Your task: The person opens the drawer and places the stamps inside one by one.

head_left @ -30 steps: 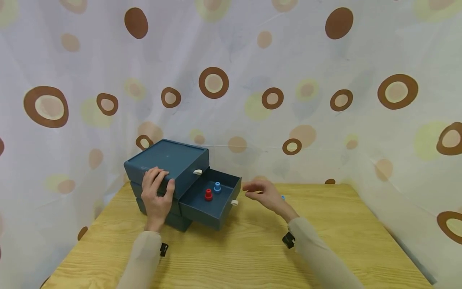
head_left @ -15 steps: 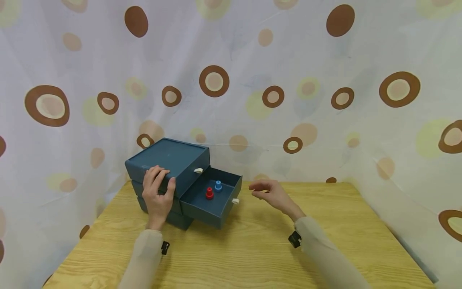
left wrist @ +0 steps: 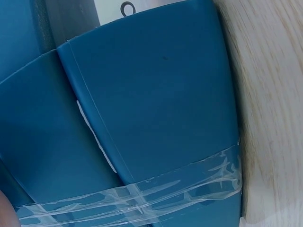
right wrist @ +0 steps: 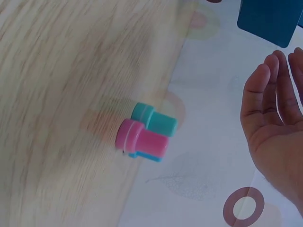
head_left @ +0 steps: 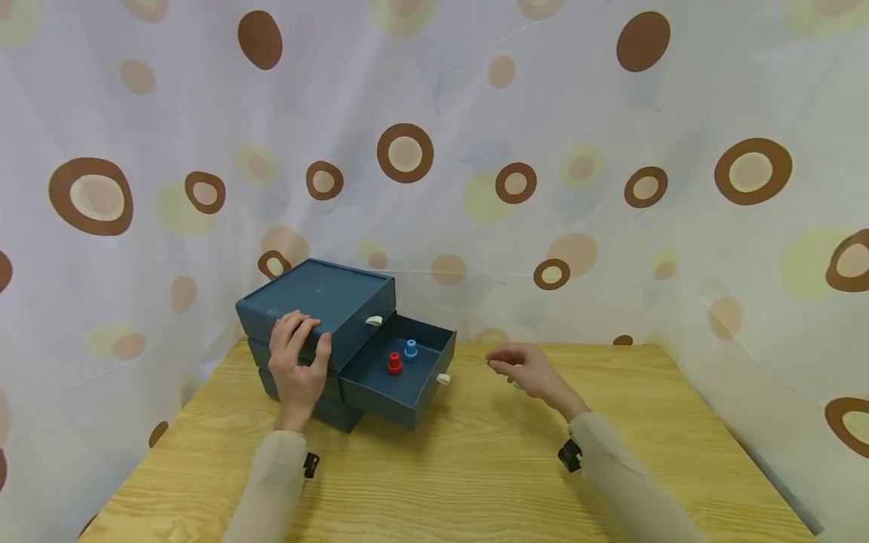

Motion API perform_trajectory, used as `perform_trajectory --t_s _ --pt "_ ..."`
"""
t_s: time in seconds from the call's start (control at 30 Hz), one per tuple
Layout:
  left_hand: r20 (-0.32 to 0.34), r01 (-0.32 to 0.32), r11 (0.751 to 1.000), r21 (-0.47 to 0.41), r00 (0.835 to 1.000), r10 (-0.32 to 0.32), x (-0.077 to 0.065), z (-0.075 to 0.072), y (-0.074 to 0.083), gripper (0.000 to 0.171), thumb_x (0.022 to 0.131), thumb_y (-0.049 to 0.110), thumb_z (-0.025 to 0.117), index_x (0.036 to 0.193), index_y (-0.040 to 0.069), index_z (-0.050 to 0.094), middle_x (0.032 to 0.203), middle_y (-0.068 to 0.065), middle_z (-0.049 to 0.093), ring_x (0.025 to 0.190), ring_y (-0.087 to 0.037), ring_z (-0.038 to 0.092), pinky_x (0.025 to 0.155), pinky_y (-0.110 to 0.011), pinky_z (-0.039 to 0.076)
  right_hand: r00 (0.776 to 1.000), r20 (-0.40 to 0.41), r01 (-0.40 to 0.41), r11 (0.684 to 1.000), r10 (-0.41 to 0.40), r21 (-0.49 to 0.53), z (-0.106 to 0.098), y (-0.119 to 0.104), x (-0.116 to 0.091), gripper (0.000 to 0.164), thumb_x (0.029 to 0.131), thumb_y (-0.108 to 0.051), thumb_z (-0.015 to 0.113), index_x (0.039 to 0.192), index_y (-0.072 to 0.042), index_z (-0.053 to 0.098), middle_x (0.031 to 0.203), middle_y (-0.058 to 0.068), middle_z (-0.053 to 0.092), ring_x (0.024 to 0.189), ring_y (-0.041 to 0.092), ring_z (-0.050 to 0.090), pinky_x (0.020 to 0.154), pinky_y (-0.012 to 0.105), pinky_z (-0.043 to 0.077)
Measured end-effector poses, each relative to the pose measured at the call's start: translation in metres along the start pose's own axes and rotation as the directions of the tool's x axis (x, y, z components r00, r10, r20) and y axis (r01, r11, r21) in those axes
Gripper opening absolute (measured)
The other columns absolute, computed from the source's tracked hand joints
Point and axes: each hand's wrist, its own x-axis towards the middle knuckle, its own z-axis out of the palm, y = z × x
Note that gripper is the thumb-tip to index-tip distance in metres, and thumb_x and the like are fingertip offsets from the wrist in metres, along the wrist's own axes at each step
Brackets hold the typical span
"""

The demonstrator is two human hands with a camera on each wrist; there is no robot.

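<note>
A stacked blue drawer unit (head_left: 315, 298) stands on the table, its middle drawer (head_left: 380, 409) pulled out. Inside sit a red stepped peg (head_left: 394, 364) and a blue stepped peg (head_left: 410, 349). My left hand (head_left: 296, 377) rests on the unit's near top edge, fingers over the top and thumb spread along the side. To the right of the drawer, my right hand (head_left: 536, 373) hovers above the table with bent fingers and holds nothing. A pink peg (right wrist: 142, 138), a teal peg (right wrist: 154, 120) and a partly hidden blue peg (right wrist: 149, 156) stand close together in the right wrist view.
White fabric pull tabs mark the upper drawer front (head_left: 374, 321) and the pulled-out one. Clear tape (left wrist: 189, 182) wraps the unit's side. A patterned curtain (head_left: 434, 90) hangs behind the wooden table (head_left: 421, 490).
My right hand has moved right, away from the pulled-out drawer. The left hand and the drawer unit have stayed in place.
</note>
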Motion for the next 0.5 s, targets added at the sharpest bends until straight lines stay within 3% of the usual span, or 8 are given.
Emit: perform_trajectory --t_s 0.1,0.2,0.37,0.43,0.5 --pt "0.01 0.003 1.0 0.009 1.0 -0.003 -0.004 0.001 -0.011 0.023 0.082 0.01 0.066 0.092 -0.01 0.071 0.099 -0.032 0.064 0.108 -0.053 0.055 0.106 -0.067 0.032 0.999 -0.007 -0.043 0.999 0.043 0.017 -0.006 0.004 -0.004 0.031 0.096 -0.031 0.062 0.121 -0.012 0.068 0.116 0.012 0.068 0.088 0.017 0.064 0.053 0.027 0.048" --pt "0.011 0.009 1.0 0.016 1.0 -0.009 -0.009 0.002 -0.024 0.024 0.082 0.013 0.067 0.093 -0.008 0.072 0.101 -0.03 0.065 0.11 -0.05 0.056 0.107 -0.065 0.032 0.999 0.0 -0.055 0.998 0.055 0.03 -0.01 0.006 -0.007 0.032 0.097 -0.03 0.062 0.121 -0.01 0.068 0.117 0.017 0.067 0.084 0.018 0.063 0.045 0.029 0.041" --pt "0.017 0.016 1.0 0.014 1.0 -0.016 -0.013 0.001 -0.032 0.026 0.083 0.018 0.068 0.095 -0.004 0.073 0.103 -0.027 0.066 0.113 -0.046 0.056 0.11 -0.062 0.032 0.999 0.015 -0.045 0.998 0.045 0.035 -0.016 0.01 -0.014 0.034 0.097 -0.026 0.062 0.123 -0.005 0.066 0.125 0.022 0.063 0.099 0.031 0.063 0.063 0.036 0.053" --pt "0.02 0.017 1.0 0.01 1.0 -0.017 -0.014 0.001 -0.033 0.026 0.083 0.02 0.069 0.096 -0.003 0.074 0.104 -0.026 0.067 0.114 -0.045 0.057 0.11 -0.062 0.032 0.999 0.011 -0.043 0.999 0.043 0.015 -0.019 0.014 -0.017 0.034 0.097 -0.026 0.062 0.123 -0.005 0.066 0.125 0.02 0.064 0.105 0.031 0.063 0.076 0.036 0.056" --pt "0.025 0.018 1.0 0.01 1.0 -0.018 -0.014 0.0 -0.034 0.027 0.083 0.022 0.069 0.097 -0.001 0.074 0.105 -0.025 0.067 0.115 -0.044 0.057 0.111 -0.061 0.032 0.999 0.013 -0.05 0.999 0.05 0.0 -0.023 0.02 -0.02 0.034 0.097 -0.026 0.062 0.123 -0.005 0.066 0.125 0.019 0.064 0.104 0.029 0.064 0.08 0.038 0.055"
